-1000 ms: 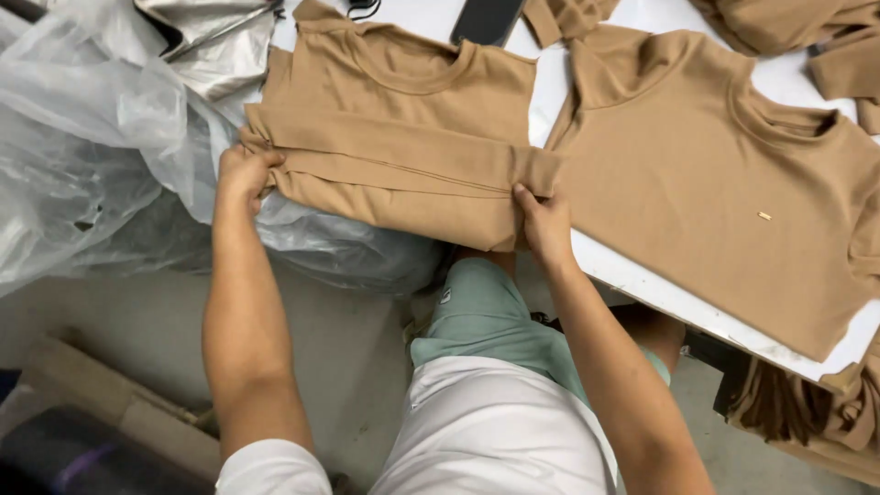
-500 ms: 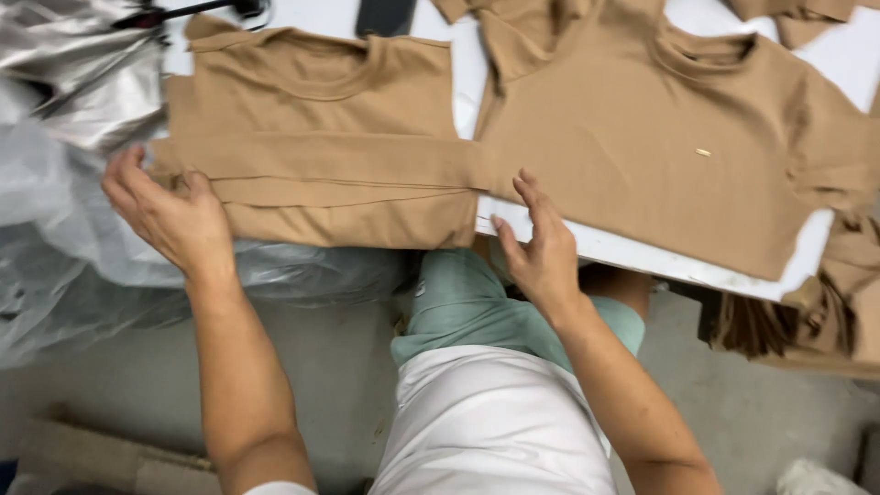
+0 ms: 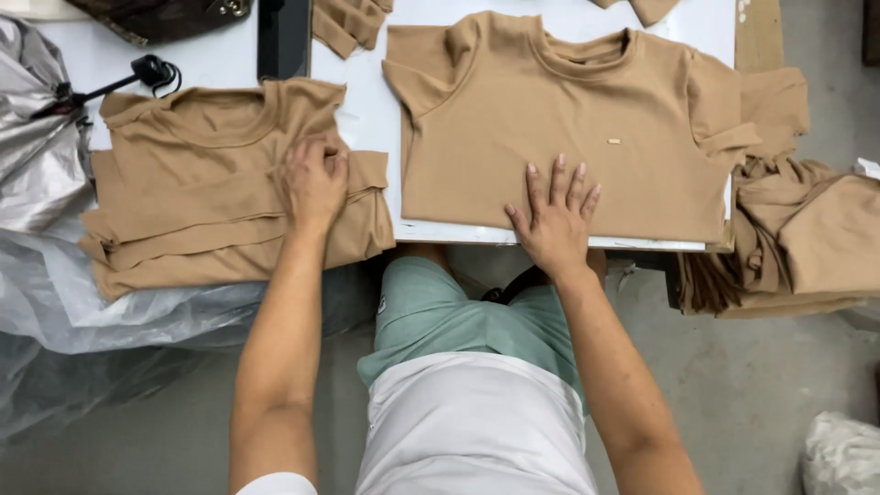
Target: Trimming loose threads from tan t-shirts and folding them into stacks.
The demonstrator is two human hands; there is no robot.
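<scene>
- Down on the left, the folded shirt [image 3: 220, 197] lies tan and flat, partly on the white table [image 3: 367, 110] and partly over the clear plastic sheeting [image 3: 110, 302] that hangs off the table's left edge.
- Its folded layers show as stacked edges along the near side.
- On top of it rests the left hand [image 3: 314, 179], palm down, fingers curled a little and pressing into the cloth near the right edge of the fold; it pinches nothing that can be seen.
- To the right, a second shirt [image 3: 568, 119] of the same tan lies spread out on the table, neck away from the person, one sleeve folded inward at the upper left.
- The right hand [image 3: 553, 215] lies flat on that shirt's near hem, fingers spread wide, right at the table's front edge.
- Further right, a pile of tan cloth [image 3: 788, 238] slumps beside and below the table's end.
- At the far left sits silvery wrapping [image 3: 37, 156], with a black cord [image 3: 137, 73] across the table corner.
- Below, the person's green shorts [image 3: 449, 312] and white top [image 3: 467, 422] show above a grey floor [image 3: 761, 385].
</scene>
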